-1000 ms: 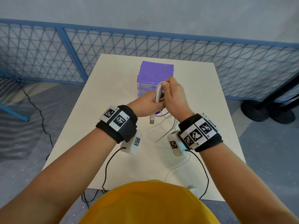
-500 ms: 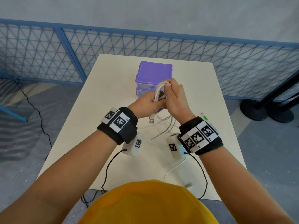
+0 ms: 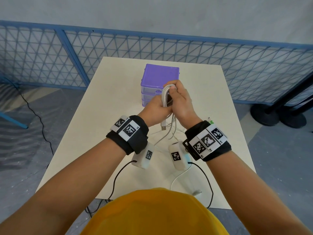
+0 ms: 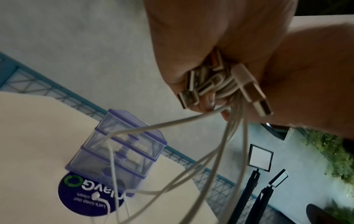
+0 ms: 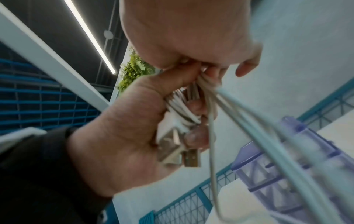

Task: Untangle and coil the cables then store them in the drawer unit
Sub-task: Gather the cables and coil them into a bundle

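Cables [image 3: 166, 95], smooth white looped strands, gripped by both hands.

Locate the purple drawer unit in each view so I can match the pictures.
Head: purple drawer unit top centre, behind both hands.
Left wrist: lower left, behind dangling white cables.
Right wrist: lower right, blurred.
Shared landmark: blue mesh fence.

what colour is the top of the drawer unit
Solid purple; the drawer unit has see-through drawers below. Shows best in the head view.
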